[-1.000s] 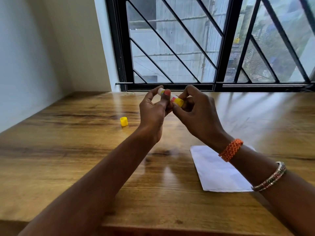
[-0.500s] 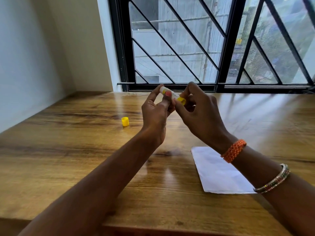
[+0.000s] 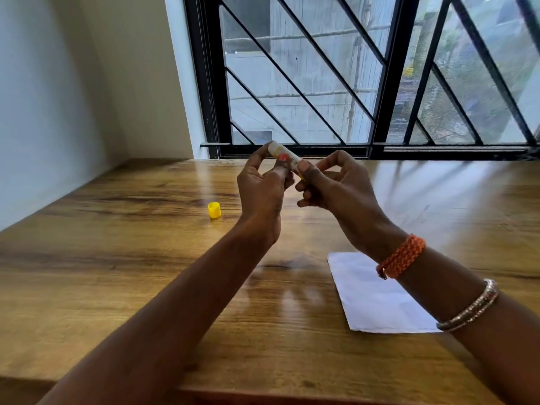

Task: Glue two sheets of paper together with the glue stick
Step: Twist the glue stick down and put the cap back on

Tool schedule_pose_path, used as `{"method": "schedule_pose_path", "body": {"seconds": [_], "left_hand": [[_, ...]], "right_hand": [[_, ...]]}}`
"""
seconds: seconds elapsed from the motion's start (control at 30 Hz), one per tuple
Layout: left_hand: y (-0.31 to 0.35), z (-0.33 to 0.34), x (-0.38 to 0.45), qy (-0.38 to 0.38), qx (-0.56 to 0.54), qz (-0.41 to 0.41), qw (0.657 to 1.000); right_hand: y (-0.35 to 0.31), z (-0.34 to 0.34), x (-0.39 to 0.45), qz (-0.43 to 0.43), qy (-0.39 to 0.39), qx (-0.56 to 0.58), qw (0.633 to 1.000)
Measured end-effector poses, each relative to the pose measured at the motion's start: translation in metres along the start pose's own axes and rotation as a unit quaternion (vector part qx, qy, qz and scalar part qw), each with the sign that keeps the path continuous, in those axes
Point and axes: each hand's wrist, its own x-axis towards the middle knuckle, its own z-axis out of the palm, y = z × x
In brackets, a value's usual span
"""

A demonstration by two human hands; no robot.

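Note:
Both hands hold a small glue stick [image 3: 285,155] up over the middle of the wooden table [image 3: 117,258]. My left hand [image 3: 263,188] pinches its white upper part between thumb and fingers. My right hand [image 3: 336,185] pinches the yellow lower end, which is mostly hidden by the fingers. The stick tilts, upper end toward the left. Its yellow cap [image 3: 214,210] stands alone on the table to the left of my left hand. White paper [image 3: 377,299] lies flat on the table under my right forearm; I cannot tell if it is one sheet or two.
A barred window [image 3: 365,83] runs along the table's far edge. A pale wall [image 3: 43,97] borders the left side. The table's near edge [image 3: 263,396] is at the bottom of the view.
The right fingers have shifted round the stick's yellow end, now covering most of it. The stick has tilted a little steeper. Cap and paper have stayed put.

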Motion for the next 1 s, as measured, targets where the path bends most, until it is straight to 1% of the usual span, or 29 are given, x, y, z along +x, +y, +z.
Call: {"method": "schedule_pose_path", "body": {"seconds": [0.03,0.07,0.1,0.13,0.17,0.2,0.23,0.27,0.3,0.33,0.37,0.4,0.43,0.47,0.5,0.53,0.57,0.6,0.63,0.67,0.7,0.73,0.77,0.8,0.87,0.9,0.93,0.97,1.0], "left_hand": [[0.000,0.000,0.000,0.006,0.003,0.002,1.000],[-0.001,0.001,0.000,0.012,0.004,0.006,1.000],[-0.001,0.002,0.000,0.014,0.008,0.010,1.000],[-0.002,0.002,0.000,0.014,0.016,0.012,1.000],[-0.002,0.002,0.000,0.010,0.026,0.013,1.000],[-0.002,0.002,0.000,0.005,0.033,0.011,0.999],[-0.002,0.002,-0.001,0.000,0.037,0.009,0.999],[-0.001,0.002,-0.001,-0.002,0.036,0.007,0.999],[0.000,0.001,0.000,-0.001,0.030,0.004,1.000],[0.001,0.001,0.000,0.001,0.023,0.004,1.000],[0.001,0.000,0.001,0.004,0.023,0.006,1.000],[0.001,-0.001,0.002,0.006,0.029,0.006,1.000],[0.001,-0.002,0.002,0.009,0.035,0.005,0.999],[0.000,-0.002,0.002,0.010,0.038,0.002,0.999],[0.000,-0.002,0.002,0.009,0.040,0.000,0.999],[-0.001,-0.002,0.002,0.008,0.041,-0.002,0.999],[-0.001,-0.002,0.002,0.010,0.038,-0.004,0.999],[-0.001,-0.001,0.002,0.013,0.033,-0.004,0.999],[-0.001,0.000,0.002,0.015,0.028,-0.002,1.000],[-0.001,0.000,0.002,0.014,0.027,-0.002,1.000],[-0.002,0.000,0.002,0.012,0.028,-0.003,1.000],[-0.002,0.000,0.002,0.009,0.030,-0.006,1.000],[-0.002,0.000,0.002,0.007,0.028,-0.009,1.000],[-0.002,-0.001,0.003,0.007,0.022,-0.012,1.000],[-0.001,-0.002,0.004,0.008,0.009,-0.014,1.000],[0.000,-0.002,0.004,0.007,0.015,-0.014,1.000],[-0.001,-0.002,0.004,0.005,0.024,-0.012,1.000],[-0.002,-0.003,0.003,0.004,0.029,-0.012,0.999],[-0.002,-0.003,0.003,0.004,0.032,-0.012,0.999]], "right_hand": [[0.001,0.001,0.000,-0.062,0.016,-0.088,0.994],[0.003,0.000,-0.001,-0.161,0.030,-0.207,0.965],[0.005,-0.001,-0.001,-0.271,0.028,-0.327,0.905],[0.006,-0.002,-0.001,-0.361,0.018,-0.426,0.829],[0.008,-0.004,0.000,-0.419,0.014,-0.500,0.758],[0.010,-0.006,0.000,-0.441,0.009,-0.536,0.720],[0.011,-0.007,0.001,-0.434,0.008,-0.539,0.721],[0.012,-0.005,0.002,-0.399,0.007,-0.504,0.766],[0.012,-0.005,0.003,-0.334,0.008,-0.435,0.836],[0.009,-0.003,0.004,-0.234,0.004,-0.331,0.914],[0.004,-0.002,0.004,-0.111,-0.019,-0.194,0.975],[0.002,-0.001,0.004,0.005,-0.048,-0.055,0.997],[0.001,-0.002,0.004,0.080,-0.066,0.049,0.993],[0.002,-0.001,0.004,0.110,-0.067,0.096,0.987],[0.002,-0.001,0.004,0.101,-0.059,0.087,0.989],[0.002,0.000,0.003,0.049,-0.045,0.020,0.998],[0.003,0.000,0.002,-0.048,-0.024,-0.104,0.993],[0.006,-0.003,0.001,-0.174,-0.010,-0.250,0.952],[0.007,-0.005,0.000,-0.291,-0.009,-0.381,0.878],[0.008,-0.007,-0.001,-0.365,-0.008,-0.475,0.801],[0.008,-0.009,0.000,-0.403,-0.006,-0.526,0.749],[0.009,-0.010,0.001,-0.413,-0.003,-0.539,0.734],[0.010,-0.007,0.000,-0.397,0.003,-0.523,0.754],[0.009,-0.004,0.000,-0.354,0.007,-0.465,0.812],[0.004,0.000,0.001,-0.169,0.002,-0.268,0.949],[0.001,0.002,0.001,-0.054,-0.020,-0.141,0.988],[0.001,0.002,0.002,0.035,-0.037,-0.024,0.998],[0.001,0.001,0.003,0.072,-0.043,0.037,0.996],[0.001,0.001,0.002,0.059,-0.037,0.030,0.997]]}}
